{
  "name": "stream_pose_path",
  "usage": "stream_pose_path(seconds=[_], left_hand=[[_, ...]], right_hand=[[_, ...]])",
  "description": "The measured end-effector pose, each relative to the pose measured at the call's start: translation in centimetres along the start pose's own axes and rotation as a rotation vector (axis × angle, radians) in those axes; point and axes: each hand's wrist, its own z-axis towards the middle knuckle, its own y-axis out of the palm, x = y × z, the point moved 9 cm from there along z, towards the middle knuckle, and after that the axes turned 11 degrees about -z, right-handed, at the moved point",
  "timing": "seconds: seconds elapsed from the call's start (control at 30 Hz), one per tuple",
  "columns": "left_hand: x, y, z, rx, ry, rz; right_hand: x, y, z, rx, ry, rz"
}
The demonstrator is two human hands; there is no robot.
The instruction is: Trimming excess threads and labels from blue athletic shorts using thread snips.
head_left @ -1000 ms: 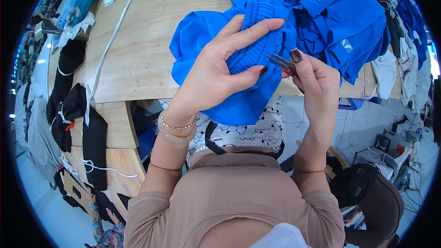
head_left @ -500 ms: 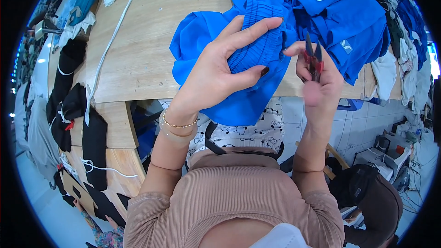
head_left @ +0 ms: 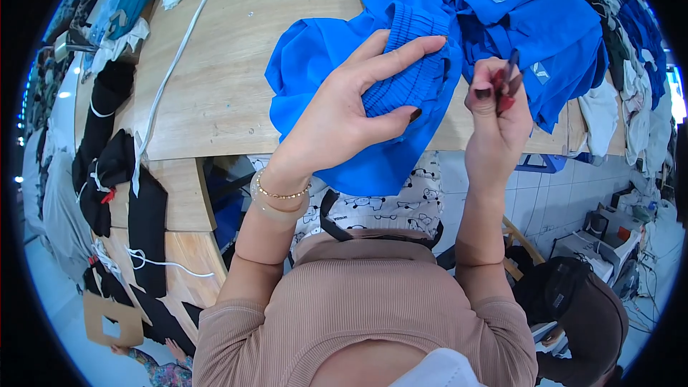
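A bright blue garment (head_left: 304, 54) lies on the wooden table in front of me, part of it hanging over the near edge. My left hand (head_left: 347, 111) grips its gathered elastic waistband (head_left: 416, 64), thumb below and fingers spread over the ruched cloth. To the right of the waistband, apart from it, my right hand (head_left: 498, 125) is closed around small thread snips (head_left: 506, 94) with red parts and dark blades. Motion blurs the blades, which point upward, and my fingers partly cover the snips.
More blue garments (head_left: 530, 21) are heaped at the back right. A white cord (head_left: 179, 50) crosses the wooden table (head_left: 236, 93) on the left, near black cloth strips (head_left: 147, 229). At lower left another person's hand holds a brown card (head_left: 97, 322); a dark-clothed person (head_left: 588, 322) is at lower right.
My right hand has moved slightly right, away from the waistband, and turned with the snips. The left hand has shifted slightly right. At lower left, the brown card has moved outward to the left.
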Motion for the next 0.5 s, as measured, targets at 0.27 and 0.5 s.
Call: stream_pose_path(seconds=[0.27,0.5], left_hand=[[0.0,0.1,0.0,-0.039,0.010,0.145],[-0.1,-0.2,0.1,-0.033,0.034,0.054]], right_hand=[[-1.8,3.1,-0.4,-0.148,-0.314,-0.421],[0.1,-1.2,0.5,0.151,0.037,0.028]])
